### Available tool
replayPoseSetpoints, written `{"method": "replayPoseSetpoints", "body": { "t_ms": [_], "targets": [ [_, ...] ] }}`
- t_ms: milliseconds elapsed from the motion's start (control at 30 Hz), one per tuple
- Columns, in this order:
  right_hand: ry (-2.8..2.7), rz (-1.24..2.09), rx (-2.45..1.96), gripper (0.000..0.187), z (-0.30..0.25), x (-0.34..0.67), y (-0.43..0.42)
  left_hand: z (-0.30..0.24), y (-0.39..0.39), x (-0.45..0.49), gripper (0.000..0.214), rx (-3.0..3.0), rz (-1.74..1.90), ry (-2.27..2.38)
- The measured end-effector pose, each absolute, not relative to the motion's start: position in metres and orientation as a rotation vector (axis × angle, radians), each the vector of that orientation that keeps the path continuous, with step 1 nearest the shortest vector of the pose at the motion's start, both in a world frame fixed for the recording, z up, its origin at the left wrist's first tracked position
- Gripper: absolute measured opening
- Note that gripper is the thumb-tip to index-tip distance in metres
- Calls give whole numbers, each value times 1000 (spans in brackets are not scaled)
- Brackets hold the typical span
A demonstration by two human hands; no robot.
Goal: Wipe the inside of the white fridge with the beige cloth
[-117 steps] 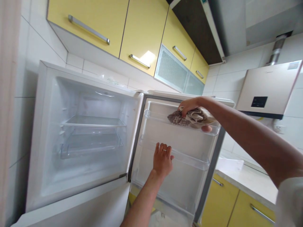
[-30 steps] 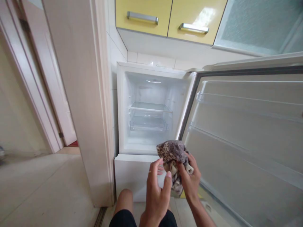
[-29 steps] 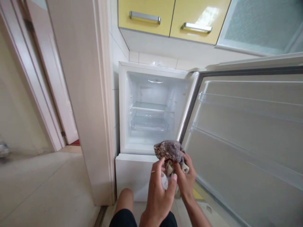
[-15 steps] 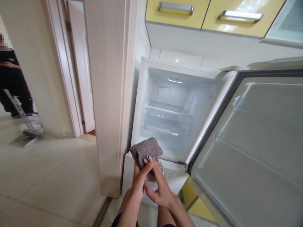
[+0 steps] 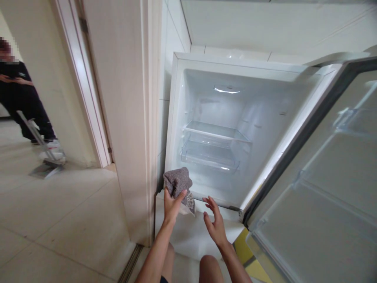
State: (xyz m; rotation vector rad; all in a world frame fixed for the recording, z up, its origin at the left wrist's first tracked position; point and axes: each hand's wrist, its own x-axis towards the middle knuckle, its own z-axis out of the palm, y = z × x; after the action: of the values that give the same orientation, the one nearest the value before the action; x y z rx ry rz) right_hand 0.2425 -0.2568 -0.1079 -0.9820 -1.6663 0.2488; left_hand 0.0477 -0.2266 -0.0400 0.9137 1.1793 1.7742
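Note:
My left hand (image 5: 173, 202) grips a folded grey-brown cloth (image 5: 179, 181), with its thumb over the front. A pale, patterned corner of the cloth hangs down on the right. Apart from it, my right hand (image 5: 215, 222) is empty, its fingers spread and slightly curled. Both hands are in front of the open fridge (image 5: 173, 118), near the lower edge of its compartment. Inside sit a glass shelf (image 5: 218, 130) and a clear drawer (image 5: 209, 159).
The fridge door (image 5: 330, 188) stands wide open on the right, with clear racks on it. A wooden door frame (image 5: 126, 118) rises close on the left. Farther left, a person (image 5: 23, 94) stands beside a dustpan (image 5: 45, 169) on the tiled floor.
My right hand has let go of the cloth and moved off to the right, opening. The cloth stays in my left hand. The view has moved closer to the fridge.

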Motion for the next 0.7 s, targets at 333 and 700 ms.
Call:
{"method": "replayPoseSetpoints", "body": {
  "t_ms": [333, 700],
  "targets": [
    [-1818, -437, -1209, 41, -221, 312, -210, -102, -102, 59, 59, 1673, 1335, 1863],
    [-1677, -699, -1262, 35, -230, 287, -203, -105, 20, 79, 54, 1898, 1027, 1930]
  ]
}}
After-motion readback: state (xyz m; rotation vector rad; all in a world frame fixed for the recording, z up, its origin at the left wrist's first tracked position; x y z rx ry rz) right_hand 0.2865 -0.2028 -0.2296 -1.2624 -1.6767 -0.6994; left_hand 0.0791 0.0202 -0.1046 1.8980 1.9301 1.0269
